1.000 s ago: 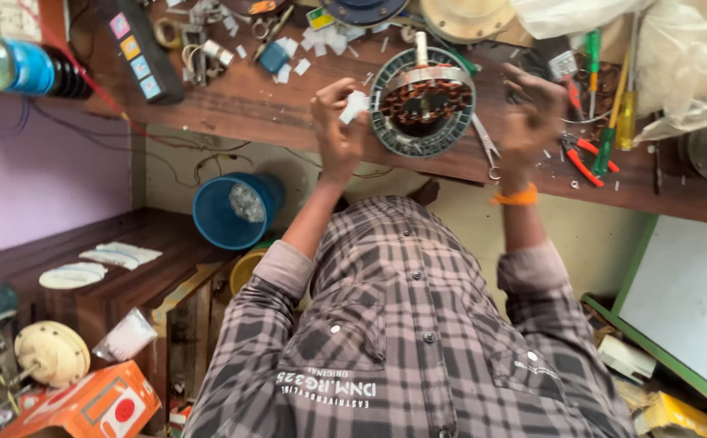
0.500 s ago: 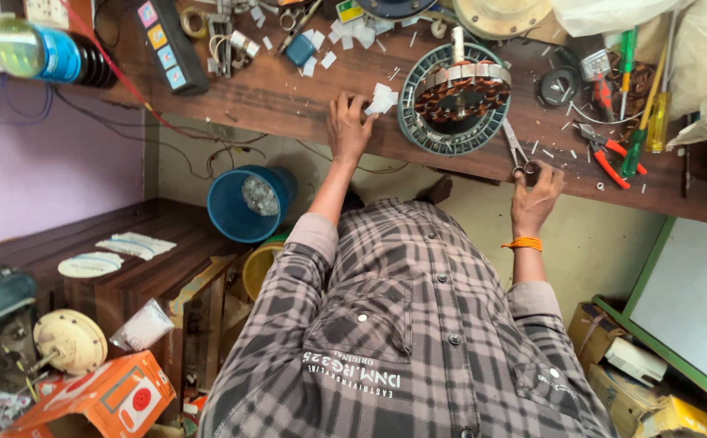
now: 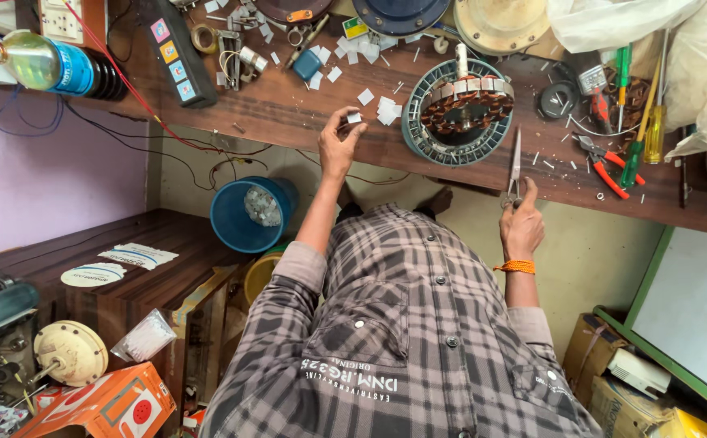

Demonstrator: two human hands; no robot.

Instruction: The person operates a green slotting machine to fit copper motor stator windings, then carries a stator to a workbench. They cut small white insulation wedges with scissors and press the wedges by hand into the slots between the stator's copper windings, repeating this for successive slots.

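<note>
Your left hand point(image 3: 339, 146) pinches a small white paper slip point(image 3: 354, 118) over the bench point(image 3: 289, 105). Right hand point(image 3: 522, 227) grips scissors point(image 3: 515, 166) at bench edge. Wound stator point(image 3: 460, 113) sits betw. them; many cut slips lie loose nearby, apparently not yet fitted.

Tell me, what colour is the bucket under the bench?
The bucket is blue, seen best in the head view.

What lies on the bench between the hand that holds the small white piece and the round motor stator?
In the head view, a few loose white paper pieces lie on the brown wooden bench between the left hand, which pinches a small white piece, and the stator.
</note>
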